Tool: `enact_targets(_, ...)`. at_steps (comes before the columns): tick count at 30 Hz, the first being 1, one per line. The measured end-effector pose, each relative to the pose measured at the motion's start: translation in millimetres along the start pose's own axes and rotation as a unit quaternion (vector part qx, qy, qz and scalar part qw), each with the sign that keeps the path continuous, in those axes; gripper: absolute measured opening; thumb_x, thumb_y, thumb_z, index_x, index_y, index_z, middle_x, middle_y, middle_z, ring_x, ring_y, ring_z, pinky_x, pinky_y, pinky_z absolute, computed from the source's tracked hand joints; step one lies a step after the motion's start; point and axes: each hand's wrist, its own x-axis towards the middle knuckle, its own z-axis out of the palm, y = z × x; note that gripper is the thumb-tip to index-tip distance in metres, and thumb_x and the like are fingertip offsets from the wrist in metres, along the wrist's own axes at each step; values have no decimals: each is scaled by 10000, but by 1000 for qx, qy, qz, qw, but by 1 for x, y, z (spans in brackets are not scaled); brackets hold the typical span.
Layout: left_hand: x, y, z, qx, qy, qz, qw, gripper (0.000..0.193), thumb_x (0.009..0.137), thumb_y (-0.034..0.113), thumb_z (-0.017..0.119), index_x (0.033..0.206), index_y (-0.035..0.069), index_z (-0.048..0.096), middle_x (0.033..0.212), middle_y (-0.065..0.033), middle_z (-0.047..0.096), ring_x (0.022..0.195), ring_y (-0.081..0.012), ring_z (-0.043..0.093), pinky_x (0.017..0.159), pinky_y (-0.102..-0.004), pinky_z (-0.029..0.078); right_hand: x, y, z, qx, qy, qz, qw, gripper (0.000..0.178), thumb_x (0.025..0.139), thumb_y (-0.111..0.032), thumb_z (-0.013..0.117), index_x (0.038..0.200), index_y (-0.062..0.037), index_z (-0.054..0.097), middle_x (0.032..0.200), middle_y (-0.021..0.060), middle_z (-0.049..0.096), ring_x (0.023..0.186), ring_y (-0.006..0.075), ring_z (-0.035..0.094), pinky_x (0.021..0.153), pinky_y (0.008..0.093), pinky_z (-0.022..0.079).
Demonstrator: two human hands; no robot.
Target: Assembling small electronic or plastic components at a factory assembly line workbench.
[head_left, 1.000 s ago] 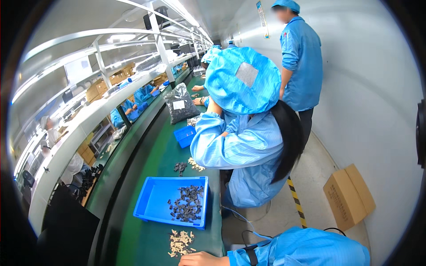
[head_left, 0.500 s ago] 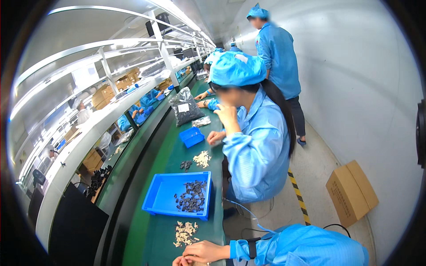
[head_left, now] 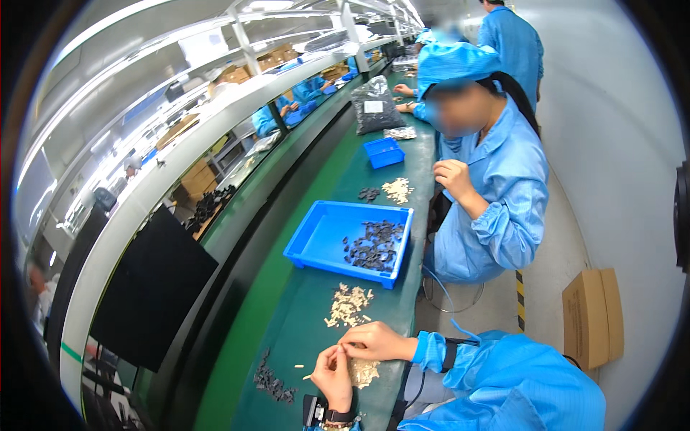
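My left hand (head_left: 332, 377) and my right hand (head_left: 377, 341) meet fingertip to fingertip over the green bench. Both are closed in a pinch, and whatever lies between the fingers is too small to make out. Partly behind my hands is a heap of small cream pieces (head_left: 365, 373). Another cream pile (head_left: 348, 305) lies just beyond them. To the left are scattered small black pieces (head_left: 273, 381) and a loose cream stick (head_left: 298, 366). Past the cream pile stands a blue tray (head_left: 305, 237) with small black parts (head_left: 375, 246) gathered at its right side.
A co-worker in blue (head_left: 496, 194) sits along the bench at the right. Before that person are a small blue bin (head_left: 384, 153), cream pieces (head_left: 397, 189) and a clear bag of black parts (head_left: 375, 108). A black panel (head_left: 151, 287) stands left; a carton (head_left: 591, 316) rests on the floor.
The view has swung so the bench sits farther right and higher, bringing my left hand and the black pieces fully in. The co-worker's hand has left the face and is now at chest height.
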Motion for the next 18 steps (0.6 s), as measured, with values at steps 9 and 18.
enact_targets(9,5,9,-1,-141,-27,-47,989,123,998,42,598,1081,-47,592,976,-154,711,846,-177,702,783,-274,571,0,-1,-5,109,70,177,976,115,902,-140,653,912,-49,721,755,74,686,544,132,584,523,291,464)
enact_targets(18,2,6,-2,-137,-32,-33,990,114,981,18,618,1079,-42,619,998,-110,706,892,-140,687,805,-257,561,6,-12,-9,62,2,62,996,146,923,-184,696,966,-44,691,809,60,665,574,132,576,530,296,453)
